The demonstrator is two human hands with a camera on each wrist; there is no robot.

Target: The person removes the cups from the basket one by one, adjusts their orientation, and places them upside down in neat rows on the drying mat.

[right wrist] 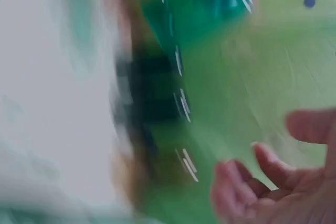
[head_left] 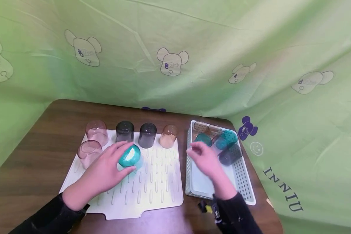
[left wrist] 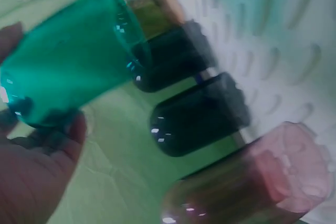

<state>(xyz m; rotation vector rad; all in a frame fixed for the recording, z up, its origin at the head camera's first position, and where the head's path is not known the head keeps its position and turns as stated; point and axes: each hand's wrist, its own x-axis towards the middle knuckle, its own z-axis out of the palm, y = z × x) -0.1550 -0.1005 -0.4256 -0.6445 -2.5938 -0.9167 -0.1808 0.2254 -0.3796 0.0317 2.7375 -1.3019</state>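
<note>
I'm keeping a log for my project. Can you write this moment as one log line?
left hand: holds teal cup over white mat | right hand: open, empty, above basket | mat: five upturned cups

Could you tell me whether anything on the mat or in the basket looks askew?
On the mat the cups stand upside down in rows. In the basket the cups lie tipped in a loose heap, a dark cup on its side. The left hand holds a teal cup tilted.

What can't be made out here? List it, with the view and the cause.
- Right wrist view: motion blur smears everything; only the right hand's fingers read.
- Head view: the right hand hides part of the basket.
- Head view: the left hand partly covers the teal cup.
</note>
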